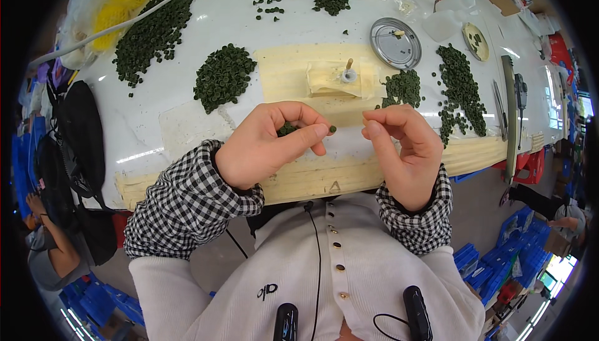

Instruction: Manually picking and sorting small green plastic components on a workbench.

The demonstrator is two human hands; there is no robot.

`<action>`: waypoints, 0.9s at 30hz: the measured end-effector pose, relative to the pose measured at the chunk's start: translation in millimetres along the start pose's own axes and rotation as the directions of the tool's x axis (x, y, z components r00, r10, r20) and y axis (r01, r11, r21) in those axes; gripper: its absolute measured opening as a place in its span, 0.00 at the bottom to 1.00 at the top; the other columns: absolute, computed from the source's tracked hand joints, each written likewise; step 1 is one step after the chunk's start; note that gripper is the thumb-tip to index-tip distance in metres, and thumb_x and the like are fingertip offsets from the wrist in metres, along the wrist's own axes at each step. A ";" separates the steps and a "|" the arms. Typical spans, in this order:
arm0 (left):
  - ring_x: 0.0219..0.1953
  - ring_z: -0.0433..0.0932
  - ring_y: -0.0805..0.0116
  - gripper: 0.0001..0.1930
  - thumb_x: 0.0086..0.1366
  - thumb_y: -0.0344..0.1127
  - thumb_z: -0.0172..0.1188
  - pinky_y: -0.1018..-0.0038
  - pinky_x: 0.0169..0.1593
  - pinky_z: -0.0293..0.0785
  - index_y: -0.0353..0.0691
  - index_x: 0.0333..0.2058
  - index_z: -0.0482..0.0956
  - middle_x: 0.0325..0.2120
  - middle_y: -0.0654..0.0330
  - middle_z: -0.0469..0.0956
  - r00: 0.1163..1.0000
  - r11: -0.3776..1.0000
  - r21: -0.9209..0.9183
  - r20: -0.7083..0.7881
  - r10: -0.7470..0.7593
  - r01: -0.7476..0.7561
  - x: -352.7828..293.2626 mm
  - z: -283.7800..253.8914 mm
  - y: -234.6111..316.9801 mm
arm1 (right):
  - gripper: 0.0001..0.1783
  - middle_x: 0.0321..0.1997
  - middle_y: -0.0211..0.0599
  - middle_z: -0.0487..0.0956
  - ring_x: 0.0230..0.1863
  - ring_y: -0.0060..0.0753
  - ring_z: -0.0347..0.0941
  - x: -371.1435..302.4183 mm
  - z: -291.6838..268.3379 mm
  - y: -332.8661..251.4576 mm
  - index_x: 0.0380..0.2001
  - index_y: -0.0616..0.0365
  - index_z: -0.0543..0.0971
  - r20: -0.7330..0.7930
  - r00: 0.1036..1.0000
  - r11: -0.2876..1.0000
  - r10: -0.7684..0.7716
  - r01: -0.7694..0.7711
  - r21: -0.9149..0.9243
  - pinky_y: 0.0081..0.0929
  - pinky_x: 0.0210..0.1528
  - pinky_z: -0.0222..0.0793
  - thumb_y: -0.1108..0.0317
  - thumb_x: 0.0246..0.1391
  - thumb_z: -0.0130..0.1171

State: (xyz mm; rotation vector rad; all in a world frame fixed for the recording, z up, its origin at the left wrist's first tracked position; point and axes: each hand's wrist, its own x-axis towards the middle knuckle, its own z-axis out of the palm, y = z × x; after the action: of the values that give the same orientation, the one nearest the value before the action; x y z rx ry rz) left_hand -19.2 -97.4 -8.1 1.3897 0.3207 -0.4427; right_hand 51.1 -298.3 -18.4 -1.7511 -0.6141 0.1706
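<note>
Above the counter's (pixel 150 122) near edge, the left hand (pixel 265 144) pinches one green disc (pixel 332 129), spares (pixel 286 130) within its curl, the right hand (pixel 409 151) narrowly pinched (anything held is unclear), while loose heaps (pixel 224 79) farther back suggest plenty remains.

The glossy white counter (pixel 231 19) carried piles of small dark-green round pieces (pixel 224 79), a round silver metal dish (pixel 388 49) and a yellowish tape-covered block (pixel 326 80).

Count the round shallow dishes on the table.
2: a silver dish beyond the right hand, and a smaller yellowish dish further right, with green pieces in it. More could be hidden in the crowded upper-right area.
</note>
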 end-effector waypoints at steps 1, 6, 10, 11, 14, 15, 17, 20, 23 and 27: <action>0.22 0.63 0.86 0.10 0.64 0.37 0.58 0.87 0.27 0.59 0.35 0.37 0.77 0.24 0.67 0.77 1.000 1.000 0.024 -0.001 0.009 -0.009 0.0 -0.2 0.5 | 0.06 0.29 0.38 0.78 0.30 0.24 0.75 0.2 -2.0 0.0 0.33 0.67 0.79 -0.004 1.000 0.999 -0.008 0.007 -0.038 0.18 0.34 0.71 0.80 0.50 0.59; 0.25 0.69 0.83 0.09 0.63 0.35 0.58 0.84 0.31 0.65 0.33 0.35 0.76 0.24 0.67 0.75 0.996 0.967 0.245 -0.025 0.081 -0.072 0.5 -9.6 -4.0 | 0.05 0.28 0.37 0.78 0.29 0.26 0.74 3.3 -20.7 -4.9 0.30 0.65 0.79 0.022 1.000 0.959 -0.019 0.024 -0.283 0.20 0.32 0.70 0.80 0.47 0.62; 0.27 0.71 0.81 0.09 0.63 0.34 0.58 0.82 0.33 0.67 0.33 0.34 0.75 0.25 0.65 0.75 0.994 0.957 0.272 -0.010 0.104 -0.097 1.0 -12.9 -0.7 | 0.07 0.26 0.35 0.75 0.29 0.32 0.70 0.9 -28.7 3.6 0.27 0.62 0.79 0.129 0.984 0.883 -0.123 0.168 -0.437 0.25 0.31 0.66 0.79 0.41 0.65; 0.26 0.70 0.81 0.09 0.63 0.34 0.58 0.83 0.32 0.67 0.33 0.34 0.75 0.25 0.65 0.75 0.993 0.957 0.270 -0.012 0.113 -0.106 1.4 -13.0 -1.9 | 0.07 0.26 0.35 0.75 0.29 0.34 0.69 2.0 -27.8 4.2 0.27 0.61 0.79 0.165 0.975 0.859 -0.147 0.208 -0.468 0.27 0.31 0.66 0.78 0.40 0.65; 0.24 0.66 0.82 0.09 0.64 0.33 0.56 0.84 0.29 0.64 0.33 0.37 0.75 0.26 0.64 0.75 0.999 0.995 0.087 0.015 0.049 -0.050 1.2 -12.7 2.4 | 0.08 0.25 0.34 0.73 0.30 0.37 0.66 2.4 -21.1 8.0 0.25 0.60 0.78 0.190 0.967 0.806 -0.173 0.249 -0.537 0.30 0.31 0.65 0.77 0.38 0.66; 0.23 0.65 0.83 0.09 0.64 0.32 0.56 0.85 0.28 0.63 0.32 0.39 0.74 0.27 0.64 0.75 0.999 1.000 -0.005 0.030 0.012 -0.012 0.6 -12.8 4.0 | 0.08 0.25 0.34 0.72 0.30 0.37 0.66 2.2 -18.5 9.9 0.25 0.59 0.78 0.186 0.967 0.794 -0.175 0.250 -0.554 0.31 0.31 0.64 0.77 0.38 0.66; 0.21 0.62 0.83 0.10 0.65 0.31 0.54 0.86 0.26 0.60 0.32 0.42 0.73 0.28 0.63 0.75 0.998 0.973 -0.232 0.060 0.010 0.004 2.1 -13.7 1.2 | 0.07 0.26 0.34 0.71 0.31 0.38 0.65 4.1 -16.2 10.1 0.25 0.59 0.77 0.203 0.959 0.761 -0.199 0.282 -0.584 0.31 0.33 0.64 0.76 0.40 0.64; 0.20 0.61 0.84 0.11 0.67 0.31 0.50 0.87 0.24 0.57 0.30 0.44 0.72 0.30 0.62 0.75 0.998 0.933 -0.358 0.063 0.004 0.019 3.2 -12.2 -3.6 | 0.07 0.27 0.35 0.70 0.31 0.40 0.65 8.1 -13.3 8.3 0.26 0.59 0.75 0.248 0.942 0.704 -0.228 0.335 -0.626 0.31 0.34 0.64 0.76 0.41 0.63; 0.19 0.60 0.84 0.12 0.70 0.34 0.47 0.87 0.23 0.56 0.30 0.43 0.72 0.28 0.62 0.75 0.998 0.922 -0.384 0.068 -0.013 0.038 3.2 -6.5 -3.4 | 0.07 0.28 0.37 0.69 0.31 0.40 0.64 9.1 -11.7 9.1 0.27 0.61 0.73 0.254 0.935 0.699 -0.249 0.355 -0.620 0.32 0.34 0.63 0.77 0.43 0.61; 0.16 0.57 0.84 0.15 0.72 0.40 0.45 0.86 0.21 0.55 0.33 0.39 0.74 0.22 0.63 0.74 0.987 0.908 -0.404 0.151 -0.050 0.108 2.7 -8.4 -4.9 | 0.08 0.28 0.39 0.69 0.30 0.41 0.65 5.2 -10.1 5.3 0.28 0.63 0.72 0.173 0.956 0.848 -0.235 0.289 -0.444 0.32 0.32 0.63 0.79 0.44 0.61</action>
State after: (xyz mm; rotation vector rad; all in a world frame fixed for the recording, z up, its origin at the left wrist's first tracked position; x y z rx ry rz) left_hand -18.8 -90.0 -15.0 0.9303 0.3364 -0.5028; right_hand 61.4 -305.3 -19.5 -2.1033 -1.0378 -0.0808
